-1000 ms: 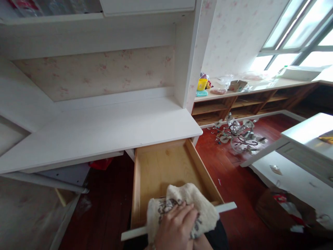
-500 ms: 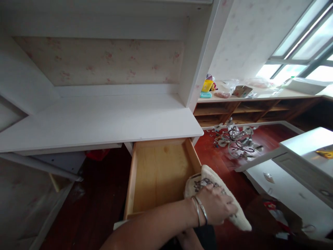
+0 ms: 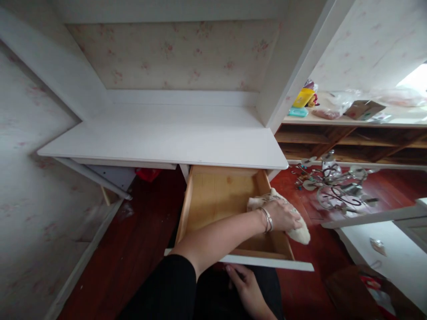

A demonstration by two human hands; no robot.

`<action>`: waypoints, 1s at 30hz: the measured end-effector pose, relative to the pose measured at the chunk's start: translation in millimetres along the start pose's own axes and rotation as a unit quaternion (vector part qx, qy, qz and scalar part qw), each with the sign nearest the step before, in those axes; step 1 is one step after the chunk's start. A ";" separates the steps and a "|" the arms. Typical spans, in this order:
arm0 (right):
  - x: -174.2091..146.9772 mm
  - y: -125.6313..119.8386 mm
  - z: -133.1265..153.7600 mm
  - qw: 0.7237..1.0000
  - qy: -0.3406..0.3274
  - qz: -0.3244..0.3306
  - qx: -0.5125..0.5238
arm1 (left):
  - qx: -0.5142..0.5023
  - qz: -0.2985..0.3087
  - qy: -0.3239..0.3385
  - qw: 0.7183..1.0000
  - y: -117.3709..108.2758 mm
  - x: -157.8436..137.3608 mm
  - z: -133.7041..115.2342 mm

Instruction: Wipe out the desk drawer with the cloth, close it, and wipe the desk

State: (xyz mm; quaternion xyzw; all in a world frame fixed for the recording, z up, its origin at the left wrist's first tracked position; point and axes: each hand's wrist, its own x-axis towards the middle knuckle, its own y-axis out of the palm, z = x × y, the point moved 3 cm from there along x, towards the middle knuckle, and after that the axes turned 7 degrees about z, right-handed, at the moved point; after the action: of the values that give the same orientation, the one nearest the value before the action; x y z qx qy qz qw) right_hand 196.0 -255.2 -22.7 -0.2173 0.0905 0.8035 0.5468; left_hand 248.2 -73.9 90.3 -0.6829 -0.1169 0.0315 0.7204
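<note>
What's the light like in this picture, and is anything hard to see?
In the head view, the window is washed out to white; in the same head view, the floor under the desk lies in deep shadow, and the cloth under the left hand looks slightly blurred, details hard to make out.

Open drawer: cloth over right side wall. Red floor: chandelier. Low shelf: yellow tub, box.

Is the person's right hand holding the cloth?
No, the left hand holds the cloth over the side of the open drawer.
</note>
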 end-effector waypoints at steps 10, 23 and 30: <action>2.4 1.0 -6.6 1.000 -0.004 0.005 0.003 | 0.026 -0.014 -0.067 0.997 23.2 -0.2 56.7; 5.0 3.3 -11.1 0.999 -0.028 0.006 0.043 | -0.078 0.013 -0.132 0.988 16.6 -3.1 57.4; 5.8 1.7 -12.5 0.999 -0.049 0.008 0.013 | -0.243 0.083 -0.118 0.959 -13.8 -44.0 -23.7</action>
State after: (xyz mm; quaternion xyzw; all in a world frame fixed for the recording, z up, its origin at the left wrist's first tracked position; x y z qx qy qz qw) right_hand 195.8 -255.7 -36.5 -0.1698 0.0754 0.8162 0.5471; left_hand 208.9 -107.0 97.5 -0.8358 -0.1483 0.1424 0.5090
